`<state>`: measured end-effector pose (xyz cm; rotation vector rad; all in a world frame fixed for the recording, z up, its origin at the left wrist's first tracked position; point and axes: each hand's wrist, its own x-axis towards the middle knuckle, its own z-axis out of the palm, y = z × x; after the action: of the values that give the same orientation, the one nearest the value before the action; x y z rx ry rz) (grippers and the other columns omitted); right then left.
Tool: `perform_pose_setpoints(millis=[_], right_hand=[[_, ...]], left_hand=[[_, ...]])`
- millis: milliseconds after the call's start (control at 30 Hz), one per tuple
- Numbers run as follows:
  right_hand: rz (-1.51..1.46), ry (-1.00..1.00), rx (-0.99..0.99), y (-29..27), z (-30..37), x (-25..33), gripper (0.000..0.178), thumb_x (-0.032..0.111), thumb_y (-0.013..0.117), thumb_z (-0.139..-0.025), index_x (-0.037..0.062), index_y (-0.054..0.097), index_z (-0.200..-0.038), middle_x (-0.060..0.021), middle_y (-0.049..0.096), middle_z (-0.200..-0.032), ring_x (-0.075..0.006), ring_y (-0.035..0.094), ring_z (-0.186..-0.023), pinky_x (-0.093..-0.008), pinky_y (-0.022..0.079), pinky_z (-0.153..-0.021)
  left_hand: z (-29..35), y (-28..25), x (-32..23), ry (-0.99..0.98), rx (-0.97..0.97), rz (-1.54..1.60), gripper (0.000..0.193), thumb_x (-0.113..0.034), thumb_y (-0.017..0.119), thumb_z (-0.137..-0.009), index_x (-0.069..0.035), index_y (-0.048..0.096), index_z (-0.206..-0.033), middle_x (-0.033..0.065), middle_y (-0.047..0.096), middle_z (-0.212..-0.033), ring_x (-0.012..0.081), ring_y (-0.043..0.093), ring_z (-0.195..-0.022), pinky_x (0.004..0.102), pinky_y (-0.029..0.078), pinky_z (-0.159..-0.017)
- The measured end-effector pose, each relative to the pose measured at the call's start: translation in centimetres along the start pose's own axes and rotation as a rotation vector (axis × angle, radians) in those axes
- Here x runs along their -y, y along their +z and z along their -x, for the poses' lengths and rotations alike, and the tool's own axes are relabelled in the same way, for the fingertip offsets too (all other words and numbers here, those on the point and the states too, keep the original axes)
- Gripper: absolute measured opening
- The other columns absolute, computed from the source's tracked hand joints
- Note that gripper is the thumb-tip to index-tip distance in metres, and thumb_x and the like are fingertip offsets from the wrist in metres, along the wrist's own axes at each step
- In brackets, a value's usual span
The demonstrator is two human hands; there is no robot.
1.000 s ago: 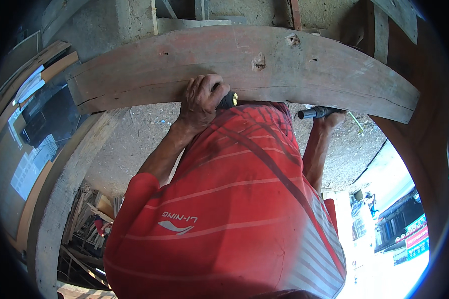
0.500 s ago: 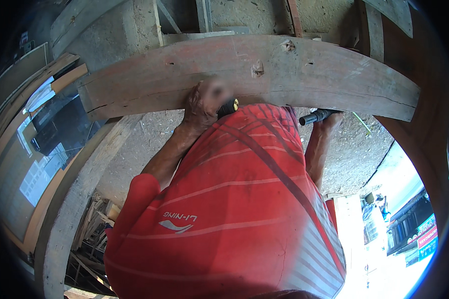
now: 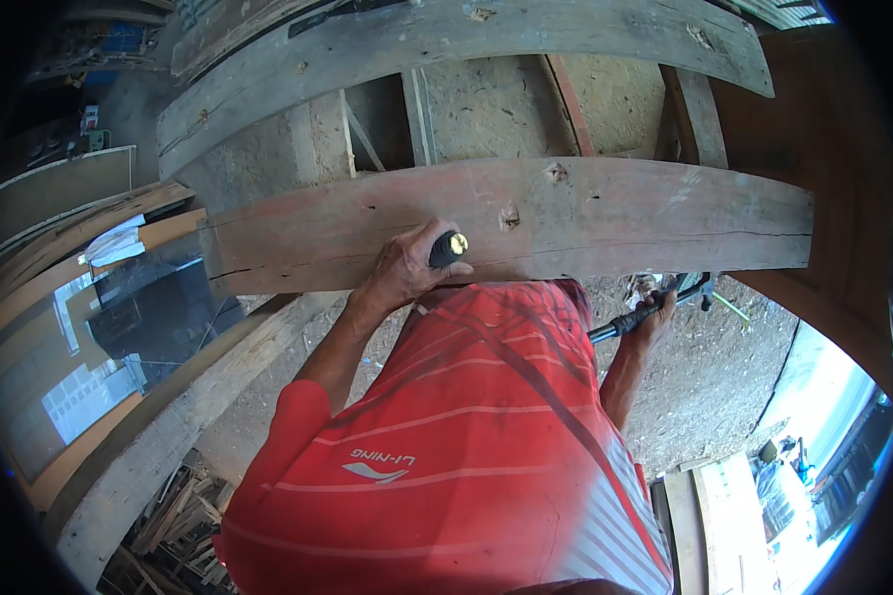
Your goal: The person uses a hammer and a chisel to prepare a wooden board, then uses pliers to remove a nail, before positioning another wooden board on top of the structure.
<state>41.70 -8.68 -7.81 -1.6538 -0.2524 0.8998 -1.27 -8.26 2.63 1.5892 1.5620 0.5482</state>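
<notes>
Item A: black-and-yellow handle (image 3: pixel 445 255), just off view ctr. at 12 o'c., over the near part of the plank (image 3: pixel 615 223). L hand (image 3: pixel 404 263): fingers clamped round the handle, yellow end exposed. Far end hidden; contact w/ plank can't be told. Handling (est.): light, stiff, prob. rubbery, i.e. low slip risk; not fragile. Hold: full wrap on the black barrel, fingers clear of the yellow end.

Item B: hammer-like tool (image 3: pixel 620 325), approx. 3 o'c., on the wearer's side of the plank. R hand (image 3: pixel 653 323): fingers closed round the shaft, between dark head and butt. Handling (est.): rigid, head-heavy, mod. wt. Hold: nearer butt for leverage, nearer head for ctrl.

Plank (est.): stiff, heavy; cracks run lengthwise. Hold at its 9 and 3 o'c. ends.
</notes>
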Motion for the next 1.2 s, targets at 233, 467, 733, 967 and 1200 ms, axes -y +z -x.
perform_pose_setpoints(millis=[233, 467, 733, 967, 1200], right_hand=[[-0.168, 0.064, -0.047, -2.2, -0.3, 0.0, 0.031, 0.034, 0.059, -0.102, 0.0034, 0.056, -0.1, -0.0052, 0.057, -0.084, -0.011, 0.053, -0.065, -0.0252, 0.044, -0.053], [-0.069, -0.036, -0.213, -0.1, 3.3, 2.0, 0.031, 0.034, 0.056, -0.102, 0.0037, 0.054, -0.094, -0.0019, 0.052, -0.076, -0.01, 0.048, -0.061, -0.0243, 0.043, -0.053], [0.31, -0.265, -0.103, 4.8, 8.0, 5.6, 0.03, 0.031, 0.064, -0.101, 0.002, 0.056, -0.099, -0.0029, 0.057, -0.075, -0.0103, 0.051, -0.057, -0.0261, 0.042, -0.05], [0.626, -0.303, 0.068, 5.6, 8.6, 3.2, 0.027, 0.027, 0.067, -0.1, 0.0028, 0.056, -0.099, -0.0007, 0.054, -0.063, -0.0103, 0.053, -0.053, -0.0271, 0.042, -0.05], [0.698, -0.18, 0.17, 7.0, 8.9, 3.9, 0.024, 0.026, 0.065, -0.101, 0.0043, 0.056, -0.099, -0.0004, 0.054, -0.067, -0.0093, 0.053, -0.056, -0.0269, 0.043, -0.05]], left_hand=[[-3.9, -3.6, -0.2, -0.105, -0.226, -0.058, 0.066, -0.03, 0.082, -0.083, -0.009, 0.044, -0.133, 0.0236, 0.066, -0.106, 0.0414, 0.069, -0.098, 0.0477, 0.054, -0.083], [-13.7, -8.8, 0.9, 0.328, -0.324, -0.369, 0.047, -0.008, 0.078, -0.084, -0.01, 0.058, -0.127, 0.0144, 0.064, -0.112, 0.0387, 0.064, -0.104, 0.0482, 0.052, -0.087], [-29.7, -8.9, 3.6, 0.378, -0.402, -0.475, 0.057, -0.022, 0.074, -0.089, -0.011, 0.055, -0.142, 0.0179, 0.059, -0.134, 0.0366, 0.056, -0.125, 0.0473, 0.043, -0.108], [-31.3, -9.0, 2.3, 0.371, -0.434, -0.6, 0.064, -0.019, 0.076, -0.089, -0.009, 0.051, -0.147, 0.0205, 0.056, -0.141, 0.0394, 0.053, -0.131, 0.0545, 0.033, -0.116], [-29.5, -10.4, 3.1, 0.539, -0.586, -0.426, 0.06, -0.02, 0.074, -0.091, -0.005, 0.051, -0.145, 0.0219, 0.056, -0.136, 0.042, 0.052, -0.126, 0.0519, 0.036, -0.111]])
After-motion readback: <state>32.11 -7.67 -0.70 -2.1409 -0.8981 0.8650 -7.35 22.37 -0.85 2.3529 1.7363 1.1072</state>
